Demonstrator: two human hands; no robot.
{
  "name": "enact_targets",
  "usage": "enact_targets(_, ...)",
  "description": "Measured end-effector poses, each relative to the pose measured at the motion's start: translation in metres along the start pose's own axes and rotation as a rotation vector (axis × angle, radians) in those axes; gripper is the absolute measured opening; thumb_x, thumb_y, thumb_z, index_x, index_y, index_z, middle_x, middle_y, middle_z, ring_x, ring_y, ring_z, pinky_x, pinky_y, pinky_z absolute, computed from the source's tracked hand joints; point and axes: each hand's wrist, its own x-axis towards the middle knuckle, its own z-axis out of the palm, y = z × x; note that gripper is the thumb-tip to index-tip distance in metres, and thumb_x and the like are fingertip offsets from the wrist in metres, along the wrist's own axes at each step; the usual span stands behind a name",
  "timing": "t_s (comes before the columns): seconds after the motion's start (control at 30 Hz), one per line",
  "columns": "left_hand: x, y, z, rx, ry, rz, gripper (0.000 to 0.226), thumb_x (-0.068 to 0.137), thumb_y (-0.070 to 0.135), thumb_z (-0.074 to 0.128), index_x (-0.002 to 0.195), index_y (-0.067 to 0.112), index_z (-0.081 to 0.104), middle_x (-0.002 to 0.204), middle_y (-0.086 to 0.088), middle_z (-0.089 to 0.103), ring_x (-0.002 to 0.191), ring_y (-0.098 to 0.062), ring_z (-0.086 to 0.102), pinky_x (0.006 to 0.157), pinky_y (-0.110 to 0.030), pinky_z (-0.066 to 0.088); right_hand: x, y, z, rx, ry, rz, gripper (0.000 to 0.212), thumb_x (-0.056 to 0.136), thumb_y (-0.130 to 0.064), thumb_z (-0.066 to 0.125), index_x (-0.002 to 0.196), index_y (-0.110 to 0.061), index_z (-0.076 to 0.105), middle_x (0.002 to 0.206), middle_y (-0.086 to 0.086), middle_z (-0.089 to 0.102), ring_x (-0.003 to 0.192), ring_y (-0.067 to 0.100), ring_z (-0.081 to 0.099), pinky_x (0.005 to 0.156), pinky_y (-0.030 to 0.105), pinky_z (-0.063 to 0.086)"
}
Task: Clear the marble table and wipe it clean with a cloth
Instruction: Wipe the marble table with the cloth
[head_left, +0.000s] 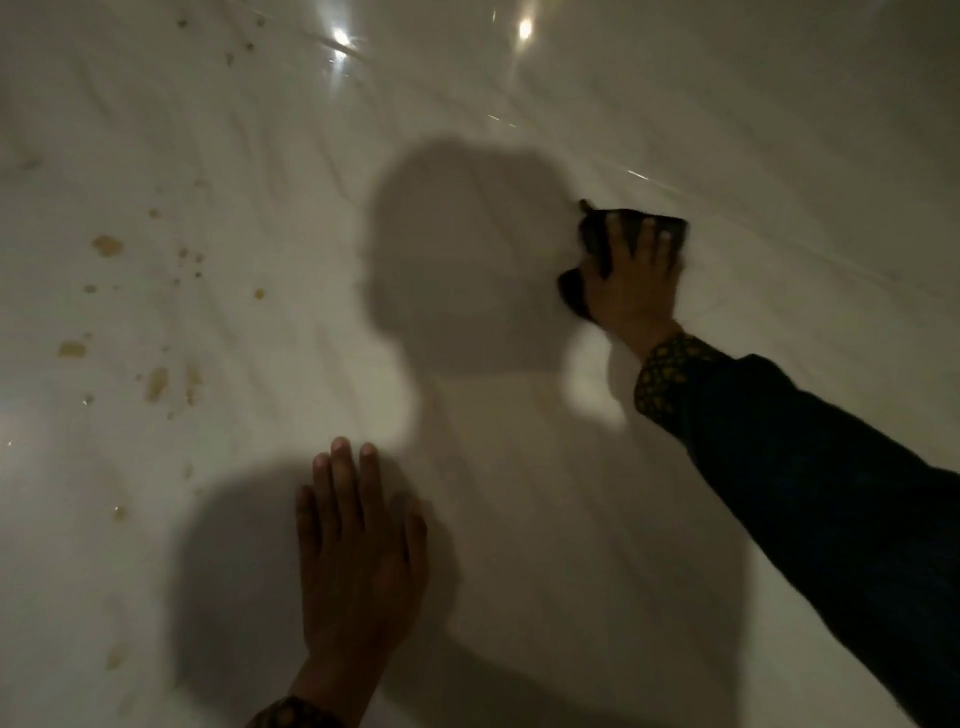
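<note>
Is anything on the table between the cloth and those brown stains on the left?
No object lies between them. The cloth under the right hand has bare marble table leftward to the brown stains. The left hand rests nearer, below that path.

White grey-veined marble table (519, 493) with tan stains (106, 245); dark cloth (631, 231); navy sleeve (831, 467), gold-patterned cuff (670, 374).

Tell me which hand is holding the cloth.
The right hand, stretched far across the marble table, presses the dark cloth under spread fingers. The left hand lies flat and bare.
</note>
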Motion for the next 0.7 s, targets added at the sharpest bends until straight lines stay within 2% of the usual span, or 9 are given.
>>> enact_targets(0.07,0.0,0.0,-0.001,0.014,-0.003,0.01,0.067,0.094,0.041,0.03,0.149,0.002,0.029,0.156,-0.022,0.024,0.145,-0.039,0.021,0.118,-0.052,0.017,-0.03,-0.026,0.009,-0.022,-0.028,-0.204,0.067,0.094,-0.056,0.03,0.154,-0.03,0.014,0.16,0.016,0.01,0.147,0.04,0.006,0.116,0.058,0.005)
enact_targets(0.13,0.0,0.0,-0.001,0.016,-0.002,0.013,0.067,0.095,0.042,0.03,0.15,0.004,0.028,0.156,-0.021,0.023,0.145,-0.038,0.02,0.118,-0.052,0.017,-0.064,-0.05,0.017,-0.024,-0.055,-0.353,0.072,0.089,-0.063,0.017,0.154,-0.032,0.014,0.161,0.013,0.01,0.148,0.037,0.004,0.116,0.056,0.002)
enact_targets(0.2,-0.001,0.0,-0.002,0.021,-0.011,0.003,0.067,0.096,0.044,0.028,0.15,0.005,0.026,0.157,-0.02,0.022,0.146,-0.037,0.019,0.118,-0.052,0.018,-0.102,-0.059,0.022,-0.012,-0.112,-0.486,0.074,0.087,-0.066,0.013,0.153,-0.034,0.014,0.162,0.009,0.007,0.148,0.034,0.001,0.116,0.056,-0.001)
enact_targets(0.3,-0.001,0.0,-0.002,0.034,-0.019,-0.001,0.068,0.096,0.048,0.023,0.151,0.007,0.023,0.158,-0.018,0.019,0.147,-0.034,0.015,0.119,-0.05,0.016,-0.139,-0.029,0.025,-0.004,-0.141,-0.615,0.066,0.092,-0.064,0.023,0.152,-0.039,0.013,0.162,0.003,0.008,0.149,0.028,0.002,0.116,0.055,0.004)
enact_targets(0.37,0.0,0.0,-0.001,0.042,-0.01,0.007,0.069,0.096,0.048,0.024,0.151,0.006,0.024,0.158,-0.018,0.02,0.147,-0.034,0.016,0.119,-0.049,0.015,-0.139,0.008,0.018,-0.016,-0.117,-0.627,0.062,0.094,-0.06,0.028,0.151,-0.041,0.016,0.161,0.003,0.015,0.148,0.029,0.01,0.116,0.055,0.014)
enact_targets(0.43,0.0,0.0,0.001,0.038,0.005,0.004,0.069,0.095,0.047,0.027,0.15,0.005,0.026,0.157,-0.019,0.021,0.146,-0.035,0.018,0.119,-0.049,0.015,-0.122,0.052,0.007,-0.036,-0.1,-0.53,0.063,0.092,-0.056,0.03,0.151,-0.037,0.022,0.159,0.007,0.021,0.146,0.032,0.019,0.111,0.058,0.024)
enact_targets(0.5,0.001,0.0,0.002,0.029,0.023,-0.002,0.068,0.095,0.046,0.029,0.149,0.004,0.028,0.157,-0.02,0.023,0.145,-0.036,0.019,0.119,-0.049,0.015,-0.092,0.098,-0.006,-0.027,-0.033,-0.309,0.066,0.09,-0.056,0.029,0.151,-0.032,0.024,0.159,0.011,0.022,0.145,0.034,0.02,0.108,0.06,0.024)
enact_targets(0.6,0.001,0.0,0.003,0.035,0.044,-0.001,0.066,0.096,0.043,0.032,0.148,0.002,0.03,0.156,-0.022,0.025,0.144,-0.037,0.022,0.119,-0.049,0.016,-0.052,0.146,-0.025,0.003,-0.043,0.061,0.065,0.096,-0.057,0.032,0.153,-0.035,0.013,0.162,0.011,0.009,0.148,0.033,0.007,0.116,0.059,0.009)
enact_targets(0.7,0.002,0.0,0.002,0.054,0.041,0.011,0.066,0.095,0.042,0.032,0.148,0.003,0.03,0.155,-0.023,0.025,0.144,-0.038,0.022,0.118,-0.05,0.016,-0.046,0.136,-0.024,-0.029,-0.08,0.156,0.067,0.097,-0.058,0.03,0.154,-0.033,0.005,0.162,0.013,0.0,0.148,0.033,-0.001,0.118,0.055,-0.001)
